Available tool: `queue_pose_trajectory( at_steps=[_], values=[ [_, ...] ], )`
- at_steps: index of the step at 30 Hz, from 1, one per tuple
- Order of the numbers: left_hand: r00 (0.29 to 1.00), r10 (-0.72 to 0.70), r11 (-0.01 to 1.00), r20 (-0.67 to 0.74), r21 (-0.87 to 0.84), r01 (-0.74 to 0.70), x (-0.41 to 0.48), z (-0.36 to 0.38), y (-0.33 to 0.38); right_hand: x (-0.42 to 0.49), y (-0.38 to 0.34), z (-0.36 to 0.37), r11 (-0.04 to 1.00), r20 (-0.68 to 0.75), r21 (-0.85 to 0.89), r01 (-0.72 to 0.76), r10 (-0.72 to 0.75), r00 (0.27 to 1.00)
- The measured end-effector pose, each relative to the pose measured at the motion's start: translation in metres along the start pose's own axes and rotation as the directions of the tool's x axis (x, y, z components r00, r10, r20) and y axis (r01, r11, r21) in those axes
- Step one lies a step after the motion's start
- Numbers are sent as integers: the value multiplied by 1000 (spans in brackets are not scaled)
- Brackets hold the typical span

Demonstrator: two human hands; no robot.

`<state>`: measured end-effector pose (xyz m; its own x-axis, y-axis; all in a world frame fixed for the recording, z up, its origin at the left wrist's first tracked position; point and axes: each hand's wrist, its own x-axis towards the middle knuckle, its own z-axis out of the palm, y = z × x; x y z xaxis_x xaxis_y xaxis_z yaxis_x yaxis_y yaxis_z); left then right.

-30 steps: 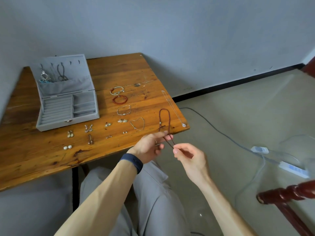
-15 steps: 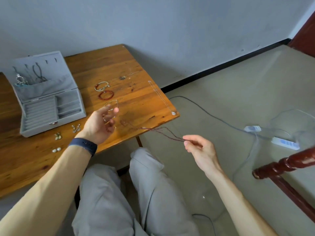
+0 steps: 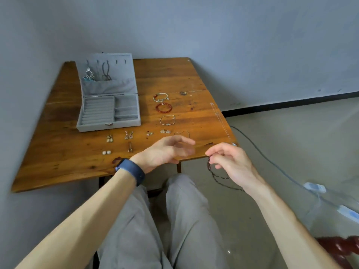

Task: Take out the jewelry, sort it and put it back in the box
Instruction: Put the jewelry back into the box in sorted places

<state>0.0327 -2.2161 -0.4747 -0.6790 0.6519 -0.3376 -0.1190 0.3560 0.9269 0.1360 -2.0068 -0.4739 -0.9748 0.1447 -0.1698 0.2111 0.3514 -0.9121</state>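
The cord [image 3: 209,166], stretched from the table [image 3: 68,158] a moment ago, is now bunched and pinched in the grip of the right hand [image 3: 231,164], right of centre, the left hand [image 3: 165,152] being spread and empty, so its return to the box [image 3: 108,127], upper left, is judged next.

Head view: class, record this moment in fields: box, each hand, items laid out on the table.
Box: grey jewelry box, lid up, on the wooden table
Left: left hand over the table's near edge, fingers relaxed, empty
Right: right hand pinches the dark cord necklace, which dangles beside the table's near corner
Laid out: red bead bracelet, earrings in pairs, thin silver chain along the right edge
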Motion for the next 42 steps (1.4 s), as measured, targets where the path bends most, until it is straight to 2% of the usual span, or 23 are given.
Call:
queue_pose_trajectory(
  at_steps=[4,7,11,15,17,19,21,23,26,27,28,30,31,32,33,35,37,40,42],
  values=[
    [989,80,996,121,32,-84,3,16,6,9,-35,6,992,91,66,107,-113,989],
    [993,104,992,57,-73,-99,-7,4,5,19,-50,4,985,73,111,130,-138,988],
    [990,132,959,-47,-246,-140,-28,-28,-8,35,-58,9,924,113,369,100,-151,982],
    [987,89,901,-131,-412,-136,-57,-61,-35,59,-66,26,847,60,530,42,-86,994],
    [983,6,822,-185,-558,-110,-72,-77,-52,76,-71,35,791,3,611,18,-25,1000],
    [968,-41,690,-246,-708,-151,-89,-94,-66,95,-75,40,760,-41,650,16,14,999],
    [931,-57,564,-360,-782,-267,-107,-111,-75,113,-76,43,757,-73,653,26,28,997],
    [885,-55,475,-462,-792,-384,-121,-130,-79,130,-75,50,810,-85,586,26,30,996],
    [861,25,399,-508,-784,-475,-130,-158,-74,151,-72,74,920,-42,390,18,-2,999],
    [867,56,408,-495,-781,-473,-129,-167,-70,158,-71,84,949,-18,314,25,-21,1000],
    [874,76,464,-480,-759,-457,-127,-175,-64,166,-71,94,974,1,224,43,-45,999],
    [860,60,730,-508,-565,-384,-119,-191,-49,181,-74,114,995,25,16,94,-94,995],
    [824,58,872,-564,-374,-317,-113,-201,-40,190,-77,122,990,26,-85,116,-114,993],
    [770,85,958,-633,-162,-239,-107,-212,-31,200,-82,129,976,20,-174,133,-132,991],
    [709,135,987,-692,30,-159,-102,-224,-22,210,-86,135,958,9,-245,147,-150,989],
    [597,235,957,-767,290,-4,-93,-252,-2,233,-98,144,929,-5,-329,172,-184,983],
    [506,315,896,-803,427,121,-84,-280,18,258,-112,153,905,-20,-372,204,-228,973],
    [424,441,806,-791,557,201,-63,-315,46,293,-138,167,864,-49,-413,287,-336,941],
    [401,497,763,-770,607,220,-47,-334,64,317,-153,175,825,-64,-443,351,-419,906]
  ],
)
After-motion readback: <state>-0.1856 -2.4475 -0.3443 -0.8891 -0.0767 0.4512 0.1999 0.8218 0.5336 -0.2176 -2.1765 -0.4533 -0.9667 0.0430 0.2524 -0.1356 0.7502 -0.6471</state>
